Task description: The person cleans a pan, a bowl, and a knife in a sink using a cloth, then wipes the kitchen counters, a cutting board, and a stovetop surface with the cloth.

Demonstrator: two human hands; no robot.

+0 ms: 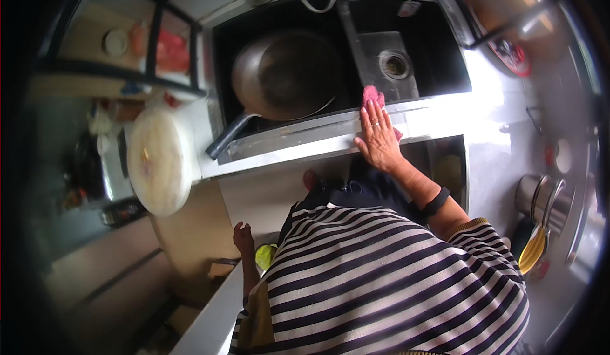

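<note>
My right hand (379, 140) lies flat with its fingers stretched over a pink cloth (373, 95), pressing it on the front rim of a steel sink (305, 133). The cloth shows beyond the fingertips and beside the palm. Left of that hand, a large wok (290, 76) rests in the left basin, its dark handle (232, 135) reaching over the front rim. The right basin holds a drain (394, 64). My left hand (244, 238) hangs low beside my body, away from the sink, its fingers partly curled and nothing visible in it.
A round, pale chopping board (159, 162) stands at the left end of the counter. Black-framed shelving (152, 40) rises at the back left. Steel pots (543, 200) and a yellow strainer or ladle (533, 250) are at the far right. A white hose (319, 9) hangs over the sink's back edge.
</note>
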